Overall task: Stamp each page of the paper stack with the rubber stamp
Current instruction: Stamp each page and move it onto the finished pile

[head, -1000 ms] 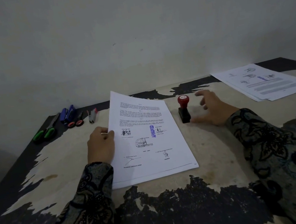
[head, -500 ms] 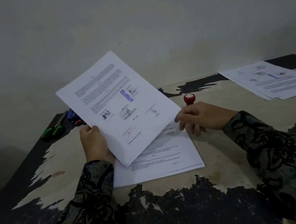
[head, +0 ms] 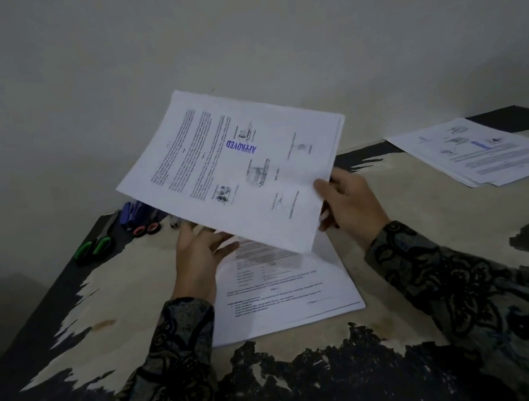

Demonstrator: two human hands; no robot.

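A stamped page (head: 234,167) with a blue APPROVED mark hangs in the air above the table, turned sideways. My right hand (head: 347,201) pinches its near right edge. My left hand (head: 200,251) is under its left part with fingers spread, palm up, touching or just below the sheet. The paper stack (head: 287,293) lies on the table below, its top page showing printed text and no stamp mark. The rubber stamp is hidden behind the lifted page.
A second pile of stamped pages (head: 485,150) lies at the back right. Green-handled scissors (head: 96,246), blue markers (head: 131,211) and small red-handled tools (head: 145,229) lie at the back left. The table (head: 417,246) has a worn, peeling top and stands against a wall.
The stamped top page was lifted off the stack, then swung to the right and turned sideways. My right hand left the stamp and took the page's edge. My left hand opened beneath it.
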